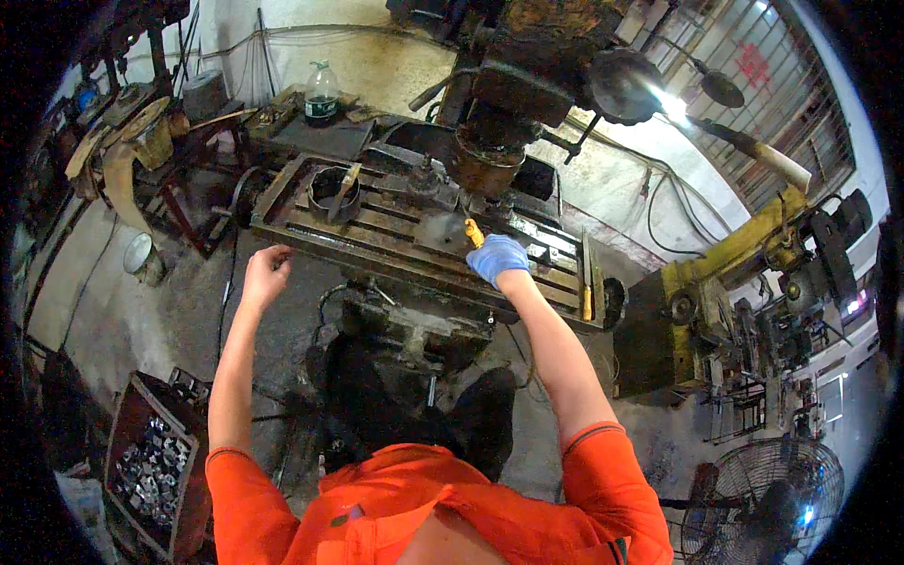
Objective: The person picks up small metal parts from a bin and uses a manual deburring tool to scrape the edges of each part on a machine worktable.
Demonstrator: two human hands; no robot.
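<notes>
My right hand [498, 261], in a blue glove, is closed around a yellow-handled tool [474, 233]. The tool points away from me, toward the work area under the machine's head; its exact kind cannot be made out. My bare left hand [267, 273] hangs just off the front left edge of the slotted machine table [348, 247], with its fingers curled together. Something small and dark may be between those fingers. On the table's left part stands a dark round pot [331, 200] with a brush [350, 177] leaning in it.
Above the table is the machine's heavy head [494, 141], beside a bright lamp [673, 105]. A crate of small metal parts [151, 471] stands at lower left, a metal bucket [143, 259] on the floor. A large fan [772, 499] is at lower right. Behind sits a bottle [321, 94].
</notes>
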